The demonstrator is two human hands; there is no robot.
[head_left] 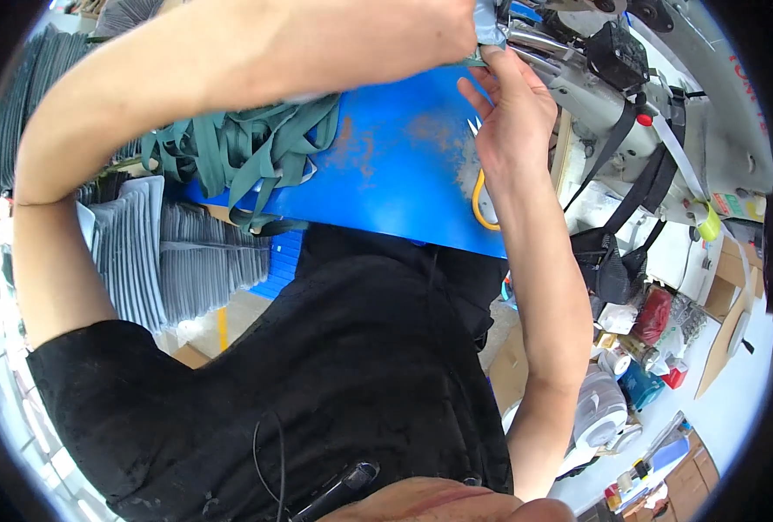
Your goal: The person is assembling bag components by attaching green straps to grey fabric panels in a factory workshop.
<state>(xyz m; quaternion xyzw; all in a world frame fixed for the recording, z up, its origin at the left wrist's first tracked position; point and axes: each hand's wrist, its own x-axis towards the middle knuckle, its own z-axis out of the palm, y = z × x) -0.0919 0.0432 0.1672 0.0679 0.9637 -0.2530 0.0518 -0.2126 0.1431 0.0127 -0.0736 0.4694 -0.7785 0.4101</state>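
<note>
At the top edge, a piece of grey-blue fabric (488, 24) lies against the metal parts of a sewing machine (578, 83). My left hand (430, 28) reaches across from the left and touches the fabric; its fingers are hidden behind the back of the hand. My right hand (515, 104) pinches the fabric's lower edge between thumb and forefinger, the other fingers loosely bent. Beside my right wrist lie scissors with a yellow handle (480, 202), partly covered by the wrist. Dark green fabric strips (221, 143) lie in a loose heap beneath my left forearm.
A blue tabletop (386, 191) with worn brown patches spreads below my hands. Stacks of grey flat pieces (177, 261) stand at the left. Black straps (639, 191) hang by the machine at the right. Assorted packets and a clear plastic container (599, 404) sit lower right.
</note>
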